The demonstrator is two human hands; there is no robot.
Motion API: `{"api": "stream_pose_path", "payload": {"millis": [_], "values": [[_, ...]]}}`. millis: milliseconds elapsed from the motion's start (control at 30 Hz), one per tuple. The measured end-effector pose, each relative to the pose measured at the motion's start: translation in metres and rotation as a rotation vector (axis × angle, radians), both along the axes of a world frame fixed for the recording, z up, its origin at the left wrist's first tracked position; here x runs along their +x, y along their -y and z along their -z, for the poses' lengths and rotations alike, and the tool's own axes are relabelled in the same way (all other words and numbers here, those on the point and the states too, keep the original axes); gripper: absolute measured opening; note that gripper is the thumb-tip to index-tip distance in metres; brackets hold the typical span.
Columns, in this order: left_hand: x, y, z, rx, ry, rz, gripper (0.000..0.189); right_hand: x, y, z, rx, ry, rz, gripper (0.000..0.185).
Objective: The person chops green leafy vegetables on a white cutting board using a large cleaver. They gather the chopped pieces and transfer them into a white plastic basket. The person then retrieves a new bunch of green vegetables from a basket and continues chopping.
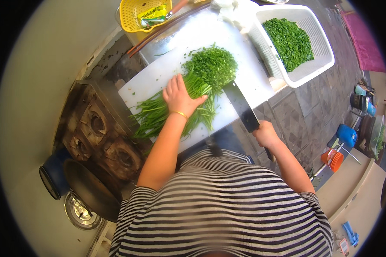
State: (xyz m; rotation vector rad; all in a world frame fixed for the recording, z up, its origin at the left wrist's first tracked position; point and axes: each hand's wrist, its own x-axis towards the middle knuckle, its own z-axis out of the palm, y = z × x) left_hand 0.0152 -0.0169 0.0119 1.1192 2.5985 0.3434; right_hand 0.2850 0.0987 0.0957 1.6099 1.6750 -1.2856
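Note:
My left hand (180, 98) lies with spread fingers on a bunch of long green stalks (157, 110), pressing them to a white cutting board (141, 83). In my right hand (265, 133) is the handle of a cleaver (243, 106). Its dark, wide blade reaches over the board's near edge, the tip beside a heap of finely chopped greens (214, 66). That heap touches the cut ends of the bunch, just beyond my left hand. Bits of green lie scattered on the board.
A white plastic basket (325, 61) with chopped greens (289, 41) stands beyond the board at the right. At the back left is a yellow basket (127, 16) with packets. A sooty stove (98, 123) and a wok (91, 189) are at my left. An orange bucket (334, 159) stands far right.

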Motion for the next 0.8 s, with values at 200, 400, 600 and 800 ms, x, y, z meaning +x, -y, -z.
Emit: {"api": "stream_pose_path", "payload": {"millis": [200, 400, 600, 800], "values": [[-0.001, 0.010, 0.001, -0.061, 0.099, 0.024, 0.122, -0.012, 0.021, 0.025, -0.079, -0.108, -0.137, 0.018], [0.015, 0.004, 0.003, -0.109, 0.044, -0.028, 0.131, -0.029, 0.029, 0.026, -0.299, -0.134, -0.063, 0.016], [0.026, -0.003, 0.003, -0.077, 0.015, -0.123, 0.115, -0.016, 0.002, 0.003, -0.138, -0.109, -0.077, 0.017], [0.028, -0.001, 0.007, 0.040, 0.052, -0.093, 0.102, -0.050, -0.017, -0.005, 0.127, -0.321, -0.233, 0.022]]}}
